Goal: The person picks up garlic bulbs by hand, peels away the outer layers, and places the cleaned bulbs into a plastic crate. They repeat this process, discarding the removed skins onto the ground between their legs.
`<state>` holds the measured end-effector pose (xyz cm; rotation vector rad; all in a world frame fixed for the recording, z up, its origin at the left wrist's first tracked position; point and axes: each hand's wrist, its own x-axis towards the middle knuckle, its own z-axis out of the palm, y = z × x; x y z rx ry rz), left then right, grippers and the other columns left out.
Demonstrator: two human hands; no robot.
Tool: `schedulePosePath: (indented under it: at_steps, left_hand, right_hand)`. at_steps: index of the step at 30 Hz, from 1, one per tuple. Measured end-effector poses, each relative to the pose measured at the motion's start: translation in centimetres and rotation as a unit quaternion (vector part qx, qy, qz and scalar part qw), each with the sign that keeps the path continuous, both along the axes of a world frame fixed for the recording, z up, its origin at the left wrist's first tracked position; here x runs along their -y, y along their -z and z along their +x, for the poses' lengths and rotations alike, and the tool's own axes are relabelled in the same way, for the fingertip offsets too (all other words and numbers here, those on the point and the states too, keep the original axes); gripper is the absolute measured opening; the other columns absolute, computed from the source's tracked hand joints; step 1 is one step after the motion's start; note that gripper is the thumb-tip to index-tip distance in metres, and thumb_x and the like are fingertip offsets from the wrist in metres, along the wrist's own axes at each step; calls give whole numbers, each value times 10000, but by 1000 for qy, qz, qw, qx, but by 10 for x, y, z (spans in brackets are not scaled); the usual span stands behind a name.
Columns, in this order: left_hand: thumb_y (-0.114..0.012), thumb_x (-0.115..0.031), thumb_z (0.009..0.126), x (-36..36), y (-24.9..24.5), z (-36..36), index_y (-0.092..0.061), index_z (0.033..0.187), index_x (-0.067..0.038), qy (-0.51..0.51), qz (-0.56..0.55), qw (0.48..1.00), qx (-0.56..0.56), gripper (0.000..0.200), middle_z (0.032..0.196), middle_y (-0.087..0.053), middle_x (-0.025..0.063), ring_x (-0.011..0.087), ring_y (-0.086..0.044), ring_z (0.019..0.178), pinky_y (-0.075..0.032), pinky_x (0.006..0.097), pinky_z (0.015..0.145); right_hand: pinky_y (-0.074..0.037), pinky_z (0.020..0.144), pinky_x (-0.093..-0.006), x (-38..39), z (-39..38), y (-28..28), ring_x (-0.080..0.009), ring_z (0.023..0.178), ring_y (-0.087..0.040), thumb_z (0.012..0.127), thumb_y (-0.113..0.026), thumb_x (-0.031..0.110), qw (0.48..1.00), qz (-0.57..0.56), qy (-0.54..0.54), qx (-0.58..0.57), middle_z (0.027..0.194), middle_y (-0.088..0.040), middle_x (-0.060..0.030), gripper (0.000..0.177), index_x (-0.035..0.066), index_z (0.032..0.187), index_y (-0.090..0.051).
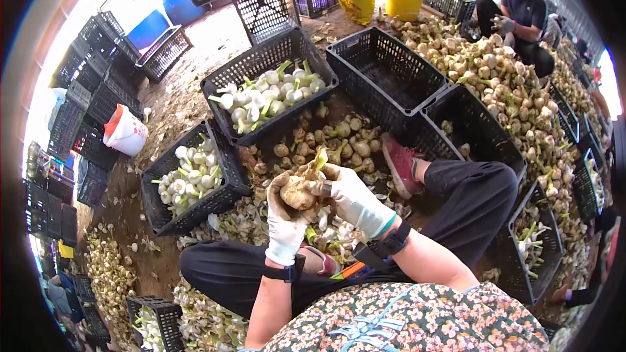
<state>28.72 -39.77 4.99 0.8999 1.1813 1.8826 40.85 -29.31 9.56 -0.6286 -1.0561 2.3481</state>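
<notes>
A large garlic bulb (298,193), its brownish outer skin still on and a short yellow-green stem at the top, is held up in front of my lap. My left hand (285,223), in a soiled white glove, cups it from the left with the fingers wrapped around it. My gloved right hand (360,203) closes on its right side near the stem. A small brown band or piece shows at the right thumb; I cannot make out what it is. Unpeeled garlic bulbs (352,143) lie on the ground just beyond my hands, and loose peelings (339,238) lie below them.
Black crates of peeled white garlic stand ahead (215,85) and at left (153,205). An empty black crate (385,68) is ahead right. A big garlic heap (495,85) fills the right, where another person (521,13) sits. A white bucket (126,132) stands at left.
</notes>
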Motion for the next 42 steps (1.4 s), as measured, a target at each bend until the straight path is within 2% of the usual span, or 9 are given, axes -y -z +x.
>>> schedulePosePath:
  at_steps: [9,13,19,23,26,29,31,33,42]
  left_hand:
    - [-806,-3,748,-1,-17,7,-348,1451,-144,49,29,988,141,850,1333,-501,54,213,-520,1221,-479,359,1013]
    - [-743,47,798,-3,-27,12,-339,1461,-159,54,45,970,232,804,1344,-494,67,232,-512,1237,-446,390,1056]
    - [-706,11,841,-8,-17,25,-327,1465,-130,-12,6,1000,27,744,1320,-491,87,201,-538,1172,-502,365,973]
    - [-562,-283,987,-7,-31,4,-353,1431,-93,112,-105,954,259,526,1145,-616,127,232,-674,890,-579,322,670]
    - [-543,-350,998,-4,-13,-12,-381,1405,-73,256,-76,911,314,518,1137,-625,133,234,-682,863,-566,300,706]
    - [-640,-276,956,-12,-12,22,-386,1411,-53,-62,-101,993,-4,566,1162,-609,110,179,-648,950,-538,291,859]
    - [-687,-59,879,-6,-16,23,-362,1443,-54,-45,-80,990,-104,651,1202,-585,107,169,-617,1023,-532,298,899]
    - [-640,100,779,1,-28,19,-402,1405,-2,57,-77,982,161,678,1242,-570,118,189,-614,1062,-533,302,914]
    - [-808,-61,740,33,-22,2,-380,1429,-32,207,-128,944,224,812,1304,-557,120,239,-598,1148,-521,343,952]
  right_hand:
    - [-516,886,-262,-19,15,1,-130,992,-635,881,-646,-14,994,90,-27,62,1122,-659,-52,345,9,1223,-610]
    - [-459,890,-280,-34,19,25,-183,1001,-584,785,-705,-11,918,393,49,0,1093,-613,-88,318,-7,1099,-652]
    - [-498,807,-276,-11,18,10,-140,864,-629,765,-498,-95,960,240,63,126,987,-675,-95,372,-50,1107,-637]
    - [-524,666,-220,-16,22,33,-100,815,-640,737,-395,-101,993,87,78,-1,973,-688,-67,459,-48,1120,-643]
    - [-513,543,-229,-11,24,16,-86,752,-626,832,-451,-81,992,107,52,33,937,-679,-62,352,-38,1129,-634]
    - [-511,535,-230,-10,24,26,-84,721,-619,909,-563,4,978,188,63,69,931,-677,-66,229,-25,1123,-637]
    - [-535,614,-248,-11,29,25,-110,744,-642,922,-647,93,990,135,21,43,940,-677,-60,213,-24,1100,-638]
    - [-538,806,-277,-14,31,25,-120,892,-652,936,-635,79,998,-51,25,-10,1003,-675,-44,233,-17,1147,-618]
    - [-540,605,-319,-53,34,83,-205,778,-637,937,-515,13,926,-284,237,-76,945,-650,-98,249,28,1180,-567]
